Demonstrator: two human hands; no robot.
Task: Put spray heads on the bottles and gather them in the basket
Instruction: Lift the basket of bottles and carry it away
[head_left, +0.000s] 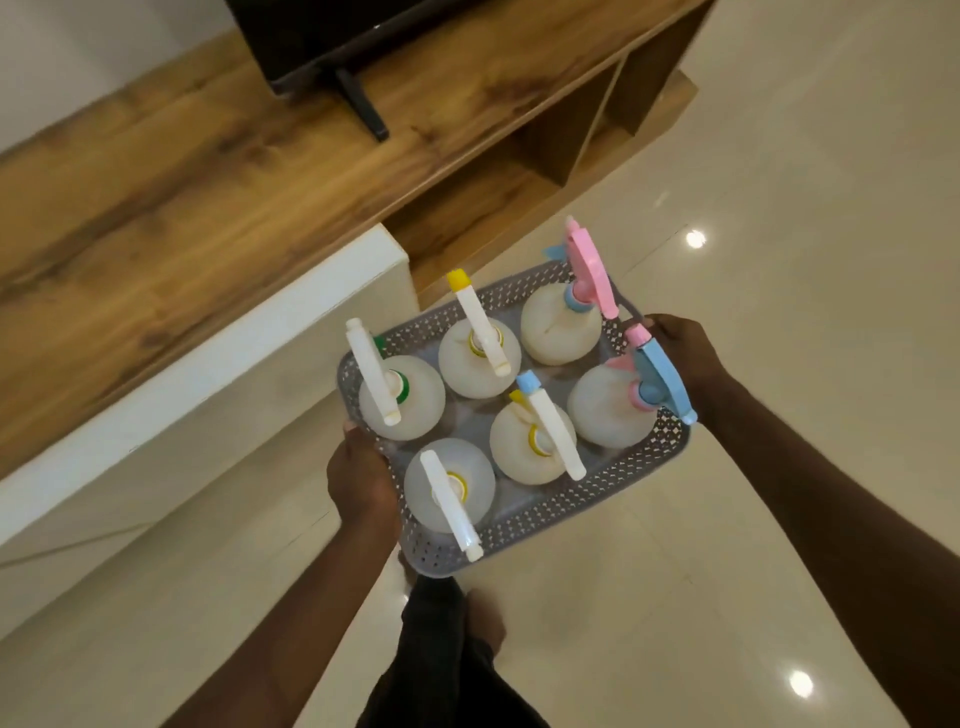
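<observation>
A grey perforated basket (571, 512) is held in the air over the floor. My left hand (361, 480) grips its left rim, and my right hand (683, 353) grips the right rim. Several translucent white bottles stand upright inside it, each with a spray head on. One head is pink (589, 273), one is blue (662, 376), and the others are white, such as the white head (449, 504) nearest me. A bottle with a green collar (402, 397) stands at the left.
A wooden TV cabinet (208, 171) with a black TV stand leg (363, 104) runs along the upper left, with open shelves (561, 145) at its end. A white panel (208, 353) fronts it. Glossy cream floor tiles (779, 519) lie below. My leg and foot (457, 649) are under the basket.
</observation>
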